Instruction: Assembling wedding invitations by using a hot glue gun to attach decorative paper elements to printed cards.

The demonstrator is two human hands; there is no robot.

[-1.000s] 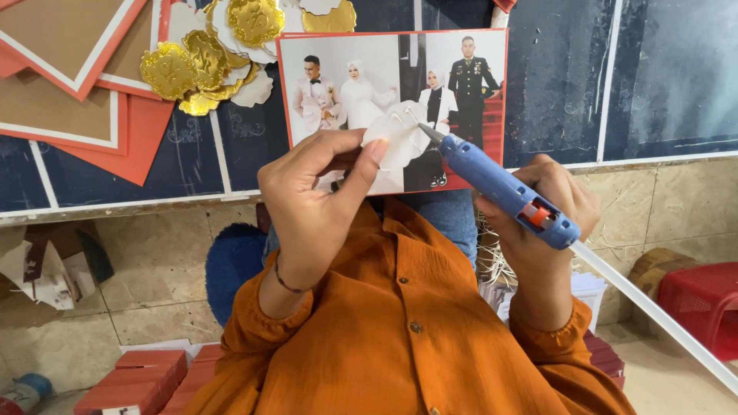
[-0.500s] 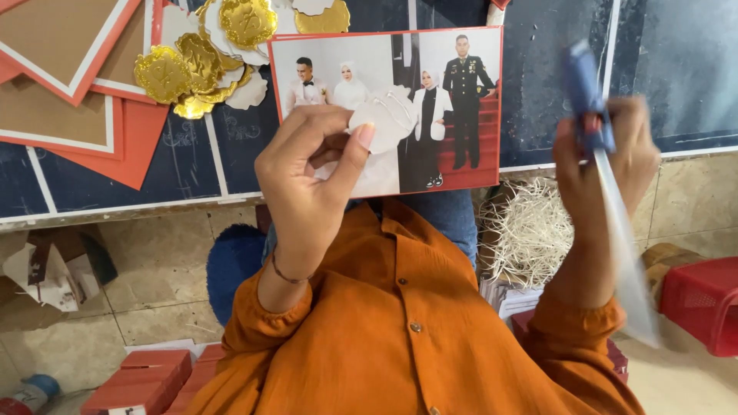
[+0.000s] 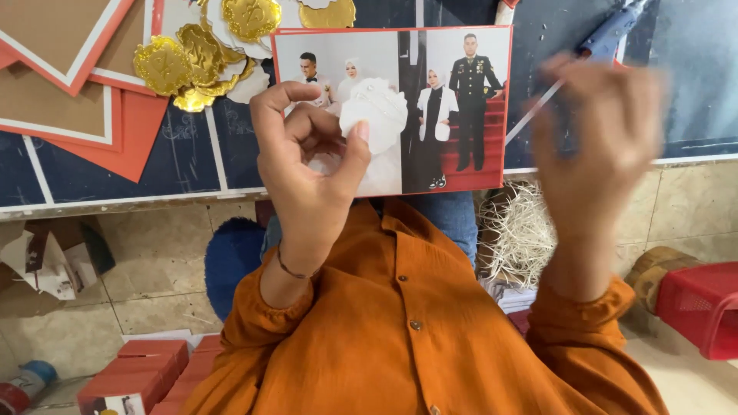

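Observation:
My left hand [image 3: 307,177] pinches a small white scalloped paper flower [image 3: 377,111] between thumb and fingers and holds it against a printed photo [image 3: 453,107] with a red border, which shows several standing people. My right hand [image 3: 600,138] is raised at the right and blurred by motion. A blue glue gun [image 3: 611,31] sticks out just above its fingers, and a thin white stick [image 3: 530,115] slants out at its left side. The blur hides whether the fingers grip the gun. Both sleeves are orange [image 3: 400,338].
The photo lies on a dark blue board [image 3: 184,154] with gold paper flowers [image 3: 192,61] and red-and-brown paper frames [image 3: 69,84]. Pale straw filler [image 3: 523,223] sits below the photo. On the tiled floor are red boxes [image 3: 146,369], a red crate [image 3: 699,307] and paper scraps [image 3: 38,261].
My right hand has swung the glue gun away from the white flower, up and to the right. My left hand has kept the flower on the photo, shifting slightly.

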